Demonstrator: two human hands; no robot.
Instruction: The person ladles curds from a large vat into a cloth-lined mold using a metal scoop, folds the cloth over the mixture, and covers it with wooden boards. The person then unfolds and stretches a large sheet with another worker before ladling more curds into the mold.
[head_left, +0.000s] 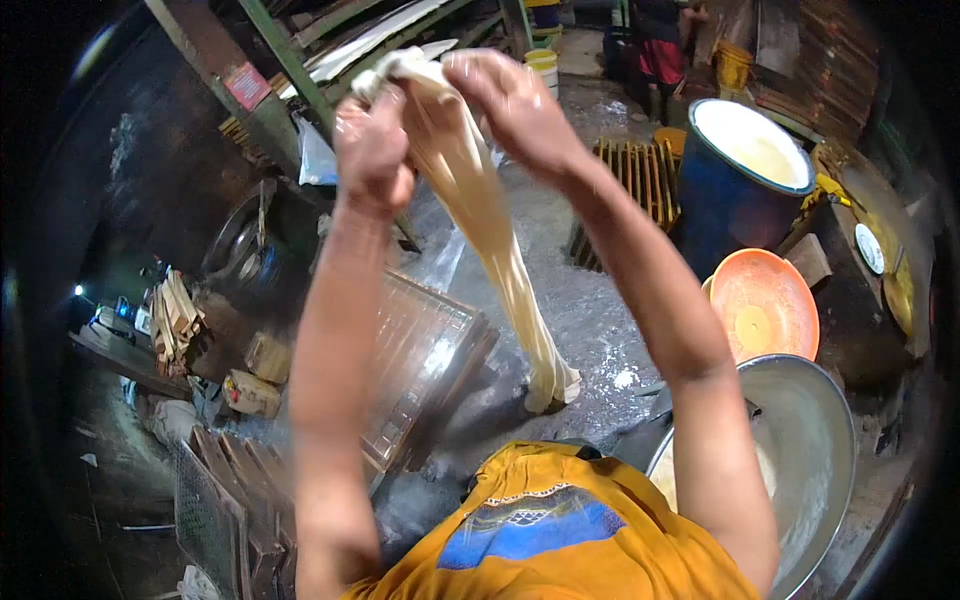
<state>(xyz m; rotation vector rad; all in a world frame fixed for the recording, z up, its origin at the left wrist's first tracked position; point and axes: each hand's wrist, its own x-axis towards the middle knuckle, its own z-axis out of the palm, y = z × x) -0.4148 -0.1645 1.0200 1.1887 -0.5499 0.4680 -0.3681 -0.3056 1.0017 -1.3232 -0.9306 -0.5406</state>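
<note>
A long, wet-looking cream cloth [460, 170] hangs from both hands, stretched at arm's length in front of me. Its upper edge is bunched, and its lower end narrows, then flares just above or on the wet floor; I cannot tell which. My left hand [375, 150] is closed around the bunched top on the left side. My right hand [515, 108] grips the upper right edge, its fingers blurred and partly hidden. Below the cloth, to the left, lies a shiny wet wooden-framed panel [420, 350].
At right stand a blue barrel [725, 205] of whitish liquid, an orange basin [765, 305] and a large metal bowl [825, 450] beside my right arm. Slatted wood [635, 185] is behind. Mesh frames [215, 500] lean at lower left. A person [660, 50] stands far back.
</note>
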